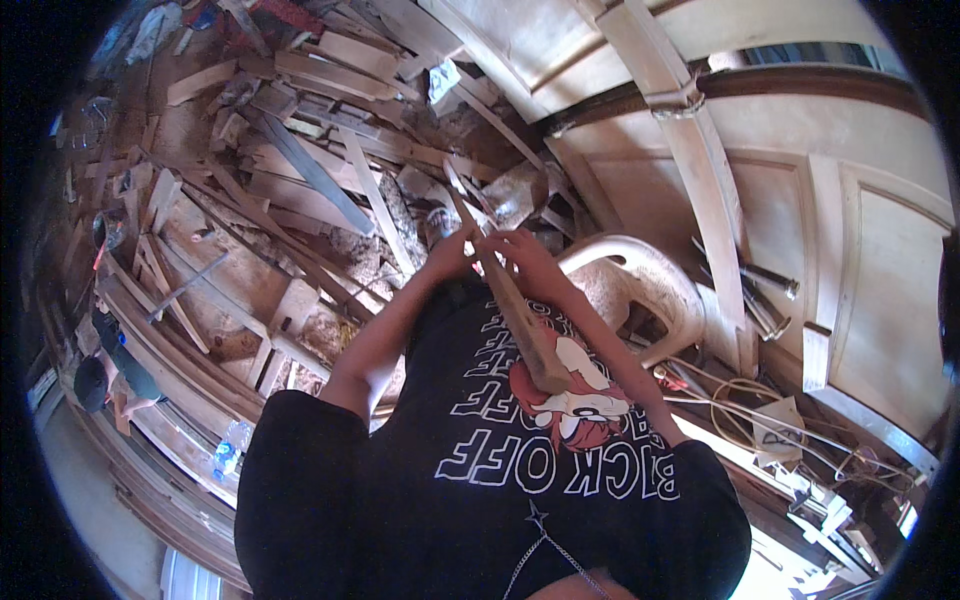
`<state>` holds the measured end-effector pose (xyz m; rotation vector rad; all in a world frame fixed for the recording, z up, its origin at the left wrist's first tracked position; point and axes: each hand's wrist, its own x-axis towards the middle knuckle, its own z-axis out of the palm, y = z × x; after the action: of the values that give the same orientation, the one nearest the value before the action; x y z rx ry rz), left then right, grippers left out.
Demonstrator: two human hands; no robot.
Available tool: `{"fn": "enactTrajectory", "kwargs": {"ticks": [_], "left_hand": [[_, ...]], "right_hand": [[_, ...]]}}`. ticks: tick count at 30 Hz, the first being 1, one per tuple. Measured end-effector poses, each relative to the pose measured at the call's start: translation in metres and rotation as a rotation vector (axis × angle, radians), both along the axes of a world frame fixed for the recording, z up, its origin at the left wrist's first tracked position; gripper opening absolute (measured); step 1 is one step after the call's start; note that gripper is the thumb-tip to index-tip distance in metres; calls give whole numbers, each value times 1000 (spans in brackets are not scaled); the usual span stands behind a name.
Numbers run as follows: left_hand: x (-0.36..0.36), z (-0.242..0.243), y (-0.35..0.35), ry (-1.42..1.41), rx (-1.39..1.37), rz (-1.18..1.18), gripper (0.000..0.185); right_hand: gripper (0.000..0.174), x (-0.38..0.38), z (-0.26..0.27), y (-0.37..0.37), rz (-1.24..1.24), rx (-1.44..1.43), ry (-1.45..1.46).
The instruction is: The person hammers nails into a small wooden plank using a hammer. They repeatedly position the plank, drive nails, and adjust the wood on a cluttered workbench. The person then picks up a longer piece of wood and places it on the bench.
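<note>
A long, narrow wooden piece (517, 311) slants up from in front of my black T-shirt, its thick end near my chest. My left hand (448, 256) is closed around it from the left, near its far part. On the right side, my right hand (526, 264) grips the same piece, with its fingers bent close to my left hand. Parts of the fingers are hidden by the wood and by each other. Just beyond the hands lies a thin, pale strip (454, 178); what it is cannot be made out.
Scrap boards (330, 172) and offcuts cover the floor ahead and left. A white plastic chair (679, 289) stands to the right, by panelled wooden doors (765, 202). Cables (750, 409) trail at lower right. A plastic bottle (231, 450) and another person (120, 375) are at left.
</note>
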<state>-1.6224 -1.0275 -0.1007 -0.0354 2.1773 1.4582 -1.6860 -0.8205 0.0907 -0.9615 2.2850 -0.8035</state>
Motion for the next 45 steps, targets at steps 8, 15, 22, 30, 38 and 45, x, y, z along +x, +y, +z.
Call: {"fn": "enactTrajectory", "kwargs": {"ticks": [8,15,22,30,38,45], "left_hand": [[-24,101,-19,-27,-27,84,71],[37,348,-3,95,472,-348,74],[128,405,76,43,-424,-662,56],[179,395,114,23,143,-378,57],[197,320,109,-50,36,131,51],[201,293,73,-10,74,216,51]], "right_hand": [[34,-22,-30,31,-230,-25,111],[45,-78,-43,71,-713,-154,30],[90,-131,-49,127,-1097,-52,67],[109,-134,-48,120,-1074,-250,98],[68,-165,-31,108,-1057,-361,268],[61,-176,-7,82,-751,-292,505]]}}
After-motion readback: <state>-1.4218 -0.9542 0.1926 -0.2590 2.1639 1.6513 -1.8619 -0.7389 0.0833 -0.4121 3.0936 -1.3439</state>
